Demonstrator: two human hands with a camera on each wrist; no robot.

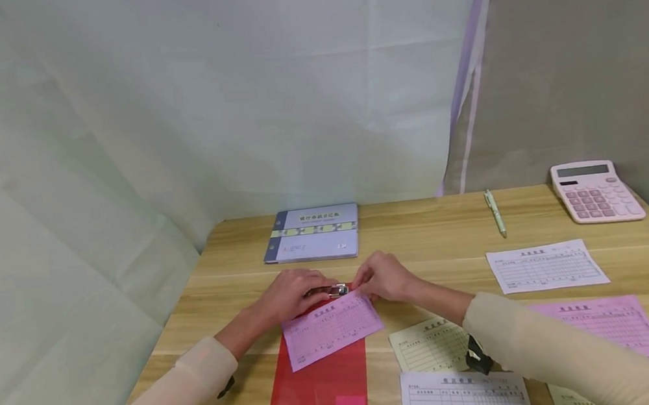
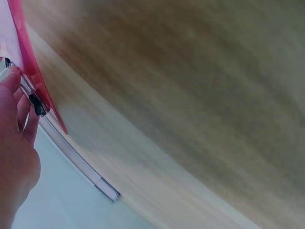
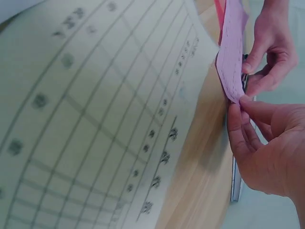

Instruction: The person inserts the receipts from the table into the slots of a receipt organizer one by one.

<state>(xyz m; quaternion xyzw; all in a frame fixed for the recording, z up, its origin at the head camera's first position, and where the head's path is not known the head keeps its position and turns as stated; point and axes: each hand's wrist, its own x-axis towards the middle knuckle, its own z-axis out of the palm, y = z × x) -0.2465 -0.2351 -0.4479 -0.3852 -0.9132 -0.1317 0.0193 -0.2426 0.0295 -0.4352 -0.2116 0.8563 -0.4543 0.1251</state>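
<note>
A red clipboard (image 1: 319, 389) lies on the table with its metal clip (image 1: 338, 290) at the far end. My left hand (image 1: 294, 297) pinches the clip area between thumb and fingers; in the left wrist view, the thumb of that hand (image 2: 16, 119) is on the clip's metal. Tilted over the board is a pink printed slip (image 1: 334, 332). Its upper right corner is pinched by my right hand (image 1: 387, 278), just right of the clip. In the right wrist view, the slip (image 3: 232, 57) bends a little between both hands. The slip's top edge is partly hidden by the fingers.
Behind the board is a ledger book (image 1: 316, 232). To the right lie a green pen (image 1: 495, 213), a pink calculator (image 1: 596, 192), a white slip (image 1: 548, 267) and another pink slip (image 1: 624, 323). Yellow (image 1: 426, 349) and white forms (image 1: 463, 401) sit near my right forearm.
</note>
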